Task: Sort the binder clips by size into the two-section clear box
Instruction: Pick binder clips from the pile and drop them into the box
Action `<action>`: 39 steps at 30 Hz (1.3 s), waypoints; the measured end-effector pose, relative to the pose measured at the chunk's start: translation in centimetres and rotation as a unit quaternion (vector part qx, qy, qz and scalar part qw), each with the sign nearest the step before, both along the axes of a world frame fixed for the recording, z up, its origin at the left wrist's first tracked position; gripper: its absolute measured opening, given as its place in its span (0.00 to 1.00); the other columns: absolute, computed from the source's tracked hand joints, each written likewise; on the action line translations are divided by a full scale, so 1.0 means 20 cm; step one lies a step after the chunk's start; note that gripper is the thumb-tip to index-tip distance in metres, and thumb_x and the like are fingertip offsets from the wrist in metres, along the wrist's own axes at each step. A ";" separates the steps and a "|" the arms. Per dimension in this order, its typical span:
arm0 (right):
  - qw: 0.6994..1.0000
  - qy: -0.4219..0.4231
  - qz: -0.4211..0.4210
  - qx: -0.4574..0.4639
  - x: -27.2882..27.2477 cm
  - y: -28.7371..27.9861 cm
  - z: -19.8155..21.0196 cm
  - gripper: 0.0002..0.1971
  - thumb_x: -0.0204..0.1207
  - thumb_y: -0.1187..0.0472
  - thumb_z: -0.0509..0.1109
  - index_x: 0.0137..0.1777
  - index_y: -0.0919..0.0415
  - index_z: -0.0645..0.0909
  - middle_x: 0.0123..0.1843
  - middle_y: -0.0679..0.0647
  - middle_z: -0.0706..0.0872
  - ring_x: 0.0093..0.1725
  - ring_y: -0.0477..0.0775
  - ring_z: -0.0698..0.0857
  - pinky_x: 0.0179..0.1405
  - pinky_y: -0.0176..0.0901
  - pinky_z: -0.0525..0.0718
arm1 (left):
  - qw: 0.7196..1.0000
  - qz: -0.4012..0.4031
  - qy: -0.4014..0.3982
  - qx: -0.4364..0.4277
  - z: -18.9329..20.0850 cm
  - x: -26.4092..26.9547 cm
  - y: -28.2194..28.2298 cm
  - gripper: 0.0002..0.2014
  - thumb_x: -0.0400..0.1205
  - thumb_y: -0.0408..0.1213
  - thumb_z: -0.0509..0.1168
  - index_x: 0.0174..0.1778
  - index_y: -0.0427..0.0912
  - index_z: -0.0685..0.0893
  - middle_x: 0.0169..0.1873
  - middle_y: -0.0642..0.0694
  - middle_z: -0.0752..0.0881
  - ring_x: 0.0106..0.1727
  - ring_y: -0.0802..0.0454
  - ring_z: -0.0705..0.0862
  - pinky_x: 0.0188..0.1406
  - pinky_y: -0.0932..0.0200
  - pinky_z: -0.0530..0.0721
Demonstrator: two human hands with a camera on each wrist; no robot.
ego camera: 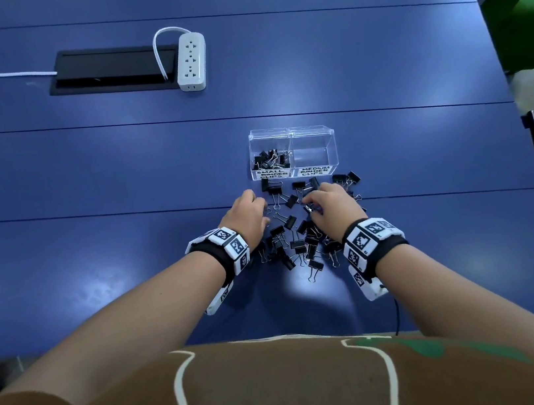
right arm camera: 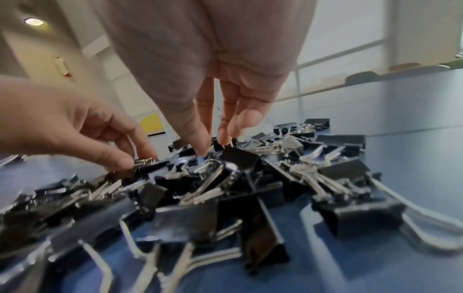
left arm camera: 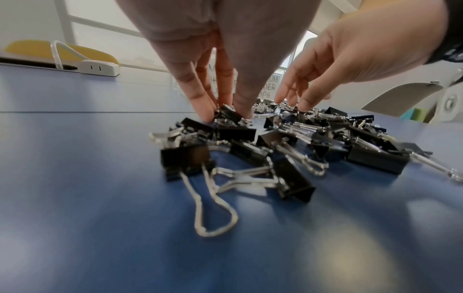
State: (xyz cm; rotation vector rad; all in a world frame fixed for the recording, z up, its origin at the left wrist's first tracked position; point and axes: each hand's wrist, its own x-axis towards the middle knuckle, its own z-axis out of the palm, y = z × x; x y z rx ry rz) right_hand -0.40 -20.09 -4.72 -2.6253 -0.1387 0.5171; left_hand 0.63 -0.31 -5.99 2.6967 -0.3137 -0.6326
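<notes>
1. Binder clips (ego camera: 297, 232) — a loose black heap near the table's (ego camera: 84, 195) front edge, lying directly beneath both hands.
2. Left hand (ego camera: 246, 212): fingertips (left arm camera: 208, 115) narrowed in a pinch on one small clip (left arm camera: 229, 114) at the heap's left side; its long axis cannot be told.
3. Right hand (ego camera: 335, 202): fingers extended downward onto the heap's middle, touching clips; a closed hold is not evident.
4. Clear box (ego camera: 289, 129) just beyond the heap — left section labelled small, part-filled and nearer the left hand; right section, medium, appears empty.
5. Farther back, toward the table's left: a power strip (ego camera: 191, 62) beside a cable hatch (ego camera: 114, 69).
</notes>
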 end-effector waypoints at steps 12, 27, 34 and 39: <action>0.998 -0.007 -0.005 0.060 0.06 0.02 0.04 0.08 0.73 0.57 0.71 0.48 0.58 0.78 0.48 0.53 0.80 0.50 0.52 0.78 0.54 0.43 0.82 | 0.999 -0.019 0.009 0.032 0.03 -0.02 0.03 0.14 0.82 0.39 0.66 0.60 0.36 0.77 0.59 0.39 0.75 0.60 0.41 0.77 0.55 0.44 0.83; 0.989 -0.073 -0.077 0.107 0.29 0.14 0.20 0.08 0.78 0.59 0.65 0.55 0.57 0.79 0.47 0.52 0.82 0.44 0.51 0.81 0.50 0.45 0.83 | 0.990 0.073 0.070 -0.094 0.07 0.03 0.02 0.11 0.76 0.34 0.71 0.42 0.46 0.73 0.46 0.47 0.74 0.43 0.47 0.76 0.46 0.55 0.77; 0.997 0.070 -0.019 0.018 -0.03 0.03 0.08 0.06 0.77 0.64 0.67 0.51 0.57 0.81 0.48 0.49 0.80 0.46 0.49 0.80 0.55 0.40 0.82 | 0.975 0.147 -0.008 -0.168 0.24 0.21 -0.01 0.09 0.76 0.36 0.70 0.49 0.44 0.79 0.44 0.49 0.83 0.43 0.51 0.81 0.44 0.59 0.77; 0.998 0.061 -0.024 0.008 -0.11 -0.01 0.01 0.05 0.75 0.60 0.69 0.50 0.55 0.83 0.47 0.50 0.76 0.44 0.50 0.78 0.51 0.43 0.82 | 0.973 0.166 -0.016 -0.160 0.28 0.41 -0.08 0.09 0.79 0.35 0.68 0.54 0.41 0.80 0.50 0.39 0.86 0.40 0.46 0.80 0.45 0.56 0.80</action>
